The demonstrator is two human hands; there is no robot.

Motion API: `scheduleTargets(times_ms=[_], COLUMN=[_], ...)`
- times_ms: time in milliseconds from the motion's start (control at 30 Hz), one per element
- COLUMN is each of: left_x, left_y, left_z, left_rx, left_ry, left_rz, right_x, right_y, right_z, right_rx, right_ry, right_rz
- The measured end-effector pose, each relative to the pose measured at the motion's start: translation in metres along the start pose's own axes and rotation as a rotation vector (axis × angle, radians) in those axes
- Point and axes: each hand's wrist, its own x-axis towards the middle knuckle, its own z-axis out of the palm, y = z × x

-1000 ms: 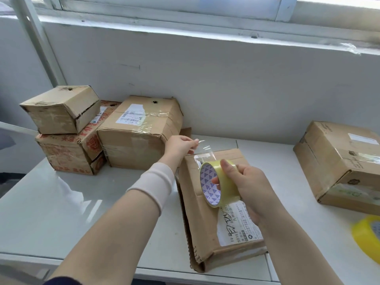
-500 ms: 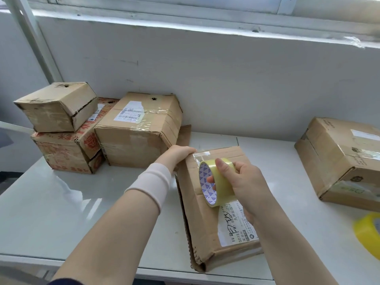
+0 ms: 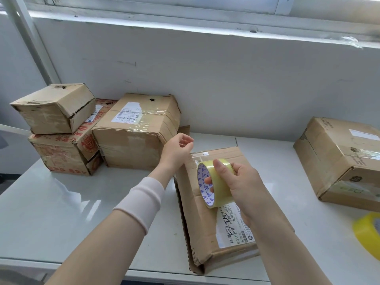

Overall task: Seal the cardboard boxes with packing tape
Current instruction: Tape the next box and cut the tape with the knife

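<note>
Head view: right hand [image 3: 240,186], fingers curled, grips the tape roll [image 3: 221,191] on the cardboard box [image 3: 205,229] on the table [image 3: 82,202]; left hand [image 3: 177,150] hovers beside, fingers loosely curled, empty.

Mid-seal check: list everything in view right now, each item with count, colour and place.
box being taped: 1, brown with a white label, front centre of the table
tape strip: 1, clear, stuck at that box's far edge
tape roll: 1, pale yellow with a white, purple-patterned core, over the box being taped
spare roll: 1, bright yellow, table's right edge, partly cut off
small box: 1, brown, on top of the red-printed box
red-printed box: 1, brown, far left
labelled box: 1, brown, beside the stack, by the wall
right box: 1, brown, far right
table: 1, white
left hand: above the taped box's far left corner, loosely curled, holding nothing
right hand: grips the tape roll
</note>
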Motion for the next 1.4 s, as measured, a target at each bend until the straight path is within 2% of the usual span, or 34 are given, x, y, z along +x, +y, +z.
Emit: scheduleTargets(times_ms=[133,300,400,500,567,900,967,1000,1067,1100,1233,1333,1400], left_x=[0.001,0.014,0.025,0.034,0.041,0.047,0.047,0.045,0.038,0.032,0.006,0.001,0.002], left_y=[-0.003,-0.001,0.003,0.008,0.011,0.013,0.016,0.016,0.017,0.017,0.006,0.003,0.002], left_z=[-0.006,0.001,0.001,-0.002,-0.002,0.017,0.016,0.014,0.013,0.013,0.017,0.018,0.02], left_rx=[-0.014,0.063,0.052,-0.075,-0.152,0.213,0.311,0.344,0.315,0.28,0.193,0.02,-0.01], left_ry=[-0.214,-0.196,-0.322,-0.465,-0.502,-0.592,-0.533,-0.442,-0.256,-0.214,-0.172,-0.149,-0.147], left_rz=[0.07,0.119,0.105,0.008,-0.072,-0.297,-0.252,-0.198,-0.09,-0.055,-0.036,-0.142,-0.179], right_x=[0.001,0.001,0.002,0.003,0.003,0.005,0.005,0.006,0.006,0.006,0.009,0.005,-0.005], right_y=[0.001,0.001,0.0,0.0,0.001,0.006,0.007,0.007,0.007,0.007,0.01,0.019,0.031], right_z=[0.0,0.0,0.0,0.0,0.0,0.0,0.0,0.0,0.0,0.001,0.001,-0.009,-0.017], right_rx=[0.005,0.013,0.008,0.026,0.039,0.03,0.045,0.054,0.07,0.084,0.078,-0.045,-0.106], right_ry=[-0.002,-0.008,-0.013,-0.018,-0.019,-0.009,-0.012,-0.015,-0.02,-0.024,-0.056,-0.142,-0.232], right_rz=[0.008,0.005,0.009,0.017,0.016,-0.001,-0.007,-0.009,-0.018,-0.024,-0.042,-0.092,-0.147])
